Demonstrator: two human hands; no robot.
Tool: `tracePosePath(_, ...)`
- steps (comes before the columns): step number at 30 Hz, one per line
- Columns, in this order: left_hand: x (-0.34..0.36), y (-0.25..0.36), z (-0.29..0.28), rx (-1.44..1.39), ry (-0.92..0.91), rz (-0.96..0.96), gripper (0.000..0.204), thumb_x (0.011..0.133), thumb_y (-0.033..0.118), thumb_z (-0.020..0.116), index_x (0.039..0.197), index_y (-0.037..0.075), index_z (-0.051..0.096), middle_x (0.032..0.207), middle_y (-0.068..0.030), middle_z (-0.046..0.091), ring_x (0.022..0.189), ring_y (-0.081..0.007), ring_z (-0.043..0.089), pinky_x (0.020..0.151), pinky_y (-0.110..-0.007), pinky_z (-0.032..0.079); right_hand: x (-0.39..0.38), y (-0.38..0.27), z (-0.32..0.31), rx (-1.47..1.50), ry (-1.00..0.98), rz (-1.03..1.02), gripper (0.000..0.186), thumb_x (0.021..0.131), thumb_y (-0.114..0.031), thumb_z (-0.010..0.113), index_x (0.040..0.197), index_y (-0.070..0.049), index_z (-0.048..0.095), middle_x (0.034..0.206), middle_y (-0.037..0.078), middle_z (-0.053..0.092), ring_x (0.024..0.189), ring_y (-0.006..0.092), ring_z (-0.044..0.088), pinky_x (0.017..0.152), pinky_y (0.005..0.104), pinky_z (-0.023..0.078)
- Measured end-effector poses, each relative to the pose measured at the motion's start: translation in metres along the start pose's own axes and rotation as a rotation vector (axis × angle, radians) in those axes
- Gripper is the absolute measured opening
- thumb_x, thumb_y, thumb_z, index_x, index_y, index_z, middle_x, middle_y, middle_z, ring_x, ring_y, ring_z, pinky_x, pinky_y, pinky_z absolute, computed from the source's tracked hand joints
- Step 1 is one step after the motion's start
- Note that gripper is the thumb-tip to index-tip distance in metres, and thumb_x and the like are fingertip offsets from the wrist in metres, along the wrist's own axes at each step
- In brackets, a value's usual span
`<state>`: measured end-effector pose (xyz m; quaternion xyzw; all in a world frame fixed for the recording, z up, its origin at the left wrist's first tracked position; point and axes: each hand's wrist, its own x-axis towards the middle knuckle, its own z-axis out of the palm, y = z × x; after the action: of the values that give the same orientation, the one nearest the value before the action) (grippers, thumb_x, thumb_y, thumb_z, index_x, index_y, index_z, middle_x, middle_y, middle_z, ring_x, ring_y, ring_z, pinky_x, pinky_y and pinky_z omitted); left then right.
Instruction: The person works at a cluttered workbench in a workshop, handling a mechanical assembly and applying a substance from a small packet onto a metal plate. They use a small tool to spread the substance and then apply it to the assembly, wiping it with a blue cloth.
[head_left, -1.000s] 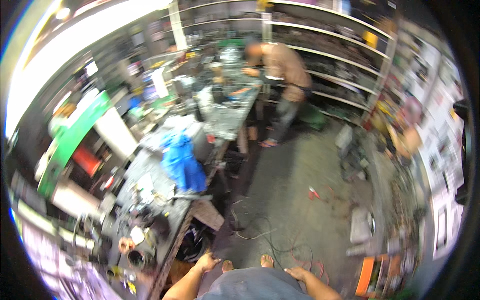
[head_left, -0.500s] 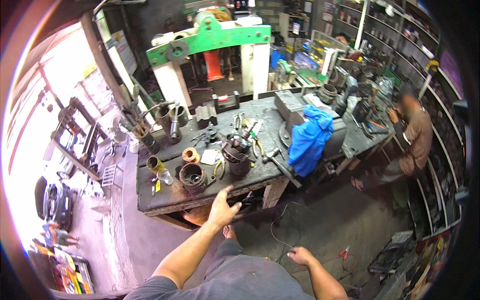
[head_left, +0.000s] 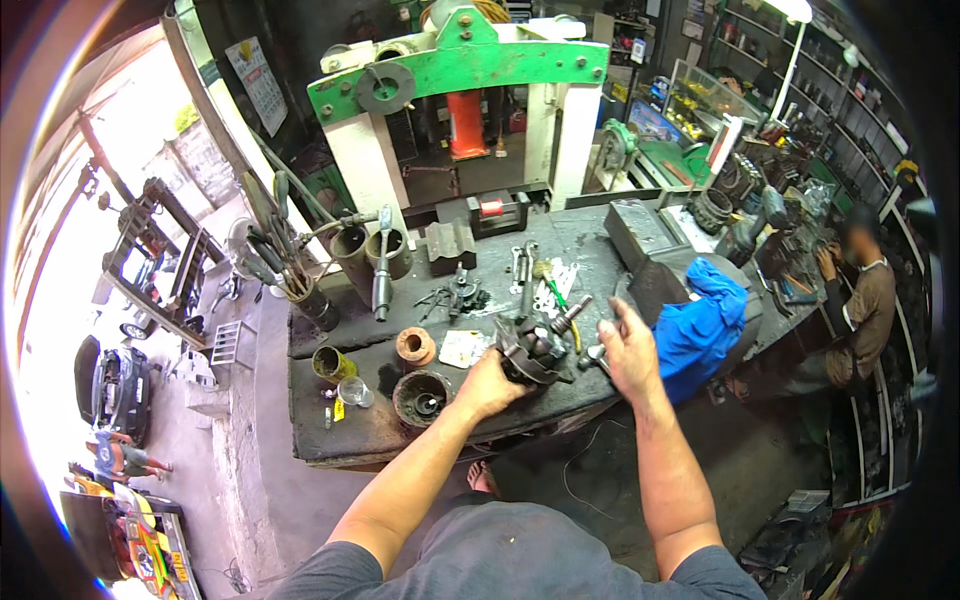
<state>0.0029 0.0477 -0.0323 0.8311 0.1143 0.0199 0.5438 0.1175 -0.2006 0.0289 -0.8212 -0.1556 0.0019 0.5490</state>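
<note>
My left hand (head_left: 490,386) is closed around the near left side of a dark metal pot (head_left: 530,368) at the bench's front. Tools and metal parts stick up out of the pot, and its lower part is hard to make out. To the right, my right hand (head_left: 631,355) is raised with fingers apart and nothing in it, between the pot and a blue cloth (head_left: 697,325). Part of a hammer (head_left: 594,356) shows just left of that hand. Left of the pot stand a dark rusty cylinder (head_left: 422,400) and a smaller orange-brown ring-shaped part (head_left: 415,346).
Behind the bench (head_left: 330,435) rises a press frame with a green beam (head_left: 470,66). Wrenches (head_left: 525,266), a V-shaped metal block (head_left: 450,247) and tubes holding long tools (head_left: 313,305) stand farther back. A co-worker (head_left: 862,310) works at the far right.
My left hand has reached forward and taken hold of the pot. My right hand has risen from low beside my body to above the bench. The view has shifted.
</note>
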Motion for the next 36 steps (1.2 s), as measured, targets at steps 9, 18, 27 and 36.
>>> tracePosePath(9, 0.012, 0.002, -0.003, 0.088, -0.009, 0.004, 0.076, 0.078, 0.025, 0.1, 0.143, -0.001, 0.069, 0.134, -0.0248, 0.078, 0.126, -0.04, 0.074, 0.113, -0.047, 0.057, 0.064, -0.004, 0.03, -0.153, -0.147, -0.051, 0.02, 0.112, -0.015, 0.073, 0.119, 0.003, 0.079, 0.083, 0.014, 0.075, 0.071, 0.0185, 0.065, 0.07, 0.0393, 0.054)
tracePosePath(18, -0.008, 0.048, 0.027, 0.385, 0.245, -0.287, 0.076, 0.071, 0.022, 0.097, 0.13, -0.004, 0.058, 0.132, -0.0271, 0.069, 0.13, -0.0483, 0.067, 0.112, -0.054, 0.056, 0.102, 0.05, 0.036, -0.062, -0.274, -0.036, 0.025, 0.113, -0.018, 0.071, 0.124, 0.003, 0.079, 0.093, 0.02, 0.08, 0.083, 0.0268, 0.073, 0.08, 0.0422, 0.057)
tracePosePath(27, 0.002, 0.049, 0.015, 0.412, 0.134, -0.284, 0.079, 0.074, 0.018, 0.095, 0.14, -0.007, 0.06, 0.14, -0.0279, 0.069, 0.139, -0.0465, 0.065, 0.116, -0.053, 0.055, 0.095, 0.064, 0.011, 0.073, -0.384, -0.002, 0.018, 0.11, -0.015, 0.075, 0.117, 0.001, 0.08, 0.079, 0.006, 0.071, 0.073, 0.014, 0.062, 0.068, 0.0364, 0.051)
tracePosePath(36, 0.012, 0.027, 0.005, 0.395, 0.059, -0.266, 0.08, 0.074, 0.012, 0.091, 0.144, -0.01, 0.06, 0.134, -0.0361, 0.073, 0.131, -0.0509, 0.071, 0.111, -0.052, 0.058, 0.085, 0.071, 0.003, 0.205, -0.42, 0.044, 0.014, 0.109, -0.005, 0.072, 0.119, 0.002, 0.078, 0.086, 0.0, 0.071, 0.078, 0.0076, 0.062, 0.069, 0.0285, 0.051)
